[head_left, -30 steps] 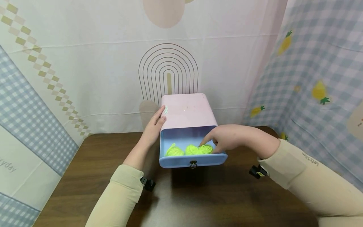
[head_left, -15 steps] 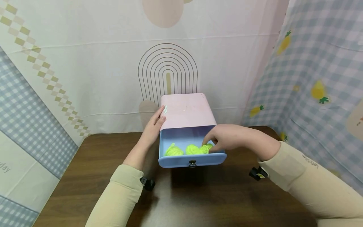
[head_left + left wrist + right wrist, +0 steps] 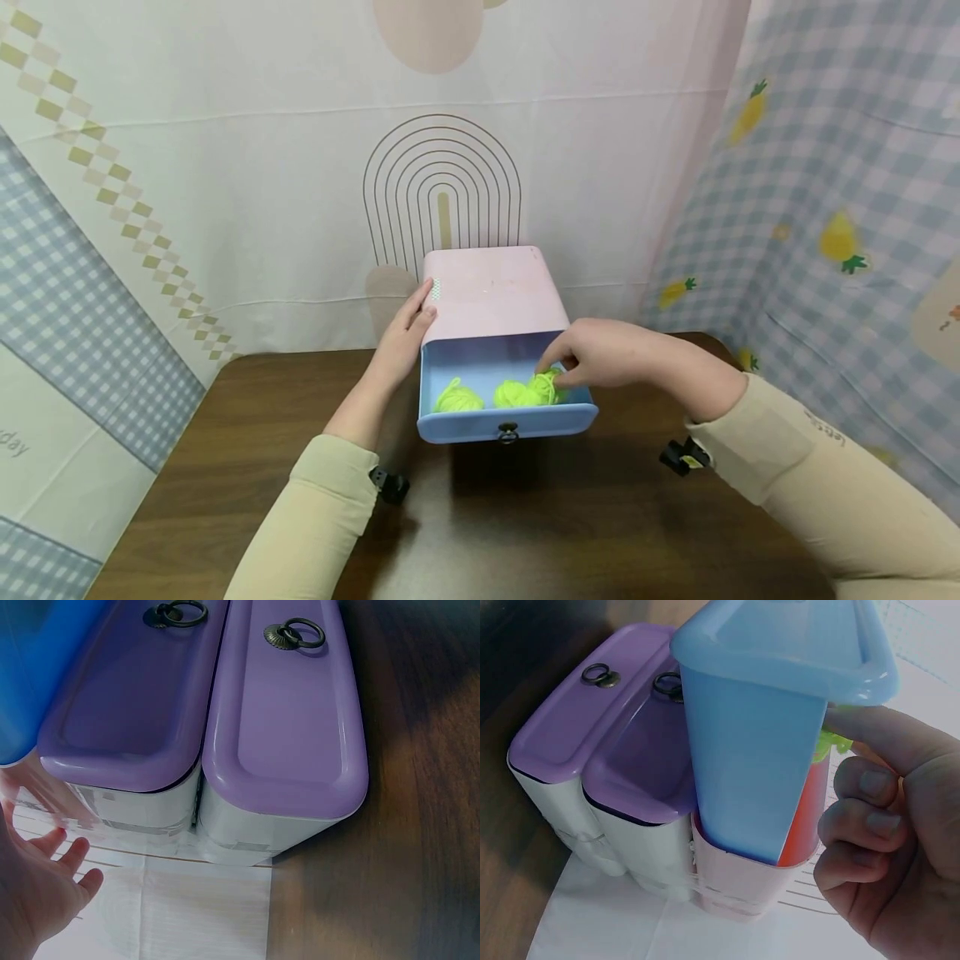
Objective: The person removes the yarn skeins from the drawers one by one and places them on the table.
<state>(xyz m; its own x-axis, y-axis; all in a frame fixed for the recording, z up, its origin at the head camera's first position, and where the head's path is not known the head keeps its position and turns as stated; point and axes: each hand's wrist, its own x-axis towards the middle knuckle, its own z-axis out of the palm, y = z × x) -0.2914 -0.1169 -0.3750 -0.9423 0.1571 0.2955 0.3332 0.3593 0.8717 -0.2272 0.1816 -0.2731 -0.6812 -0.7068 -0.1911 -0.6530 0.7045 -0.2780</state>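
A pink drawer unit (image 3: 495, 292) stands on the table with its blue drawer (image 3: 438, 429) pulled out. My left hand (image 3: 401, 342) rests along the unit's left side, fingers extended over the top edge. Inside the drawer, bright yellow-green balls of yarn lie along the front: one ball of yarn (image 3: 459, 398) at left, another ball of yarn (image 3: 513, 394) near the middle. At the right, my right hand (image 3: 603, 354) pinches a third ball of yarn (image 3: 546, 387) between thumb and index finger. The right wrist view shows only a bit of green yarn (image 3: 832, 742) behind the drawer.
Two purple drawers (image 3: 289, 712) with ring pulls sit closed below the blue one, as the wrist views show. A brown wooden table (image 3: 300, 408) carries the stack. Patterned cloth (image 3: 300, 208) hangs behind and at both sides.
My right hand has closed its thumb and index finger on the right-hand ball of yarn and raised it slightly. The left hand stays in place.
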